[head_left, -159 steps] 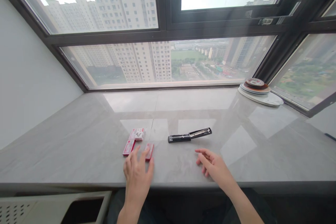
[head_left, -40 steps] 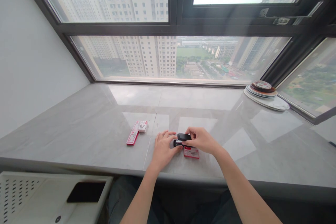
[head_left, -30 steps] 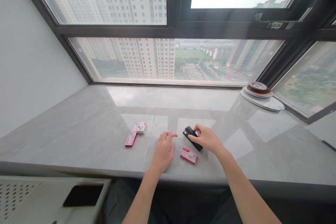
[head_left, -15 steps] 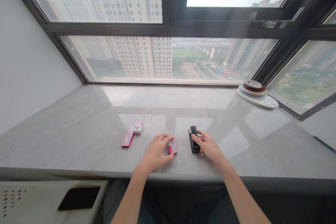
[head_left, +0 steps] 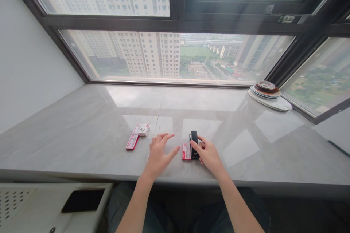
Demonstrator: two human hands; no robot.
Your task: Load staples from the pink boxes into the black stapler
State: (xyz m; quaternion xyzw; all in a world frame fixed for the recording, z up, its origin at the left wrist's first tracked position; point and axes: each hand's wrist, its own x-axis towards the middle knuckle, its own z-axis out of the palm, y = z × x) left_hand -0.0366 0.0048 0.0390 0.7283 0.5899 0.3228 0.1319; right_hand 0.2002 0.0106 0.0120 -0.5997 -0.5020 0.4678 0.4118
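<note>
My right hand (head_left: 206, 153) is closed around a black stapler (head_left: 194, 147) that rests on the grey counter (head_left: 95, 145). Against the stapler's left side lies a small red and white box (head_left: 186, 151). My left hand (head_left: 161, 154) is just left of that box, apart from it, with thumb and fingers spread and nothing between them. Farther left, a flat red and white box (head_left: 132, 142) lies near a small white box (head_left: 143, 129) with a dark picture on top, which sits by another red and white box (head_left: 136, 129).
A stack of plates (head_left: 269, 96) stands in the far right corner by the window. Below the counter at left is a white cabinet (head_left: 30, 204) with a dark, phone-like rectangle (head_left: 82, 200) on it. The dark window frame (head_left: 164, 83) bounds the counter's back edge.
The small red and white box has moved right, out of my left hand, which has opened. My right hand has brought the stapler leftward, beside the box. The view has tilted slightly.
</note>
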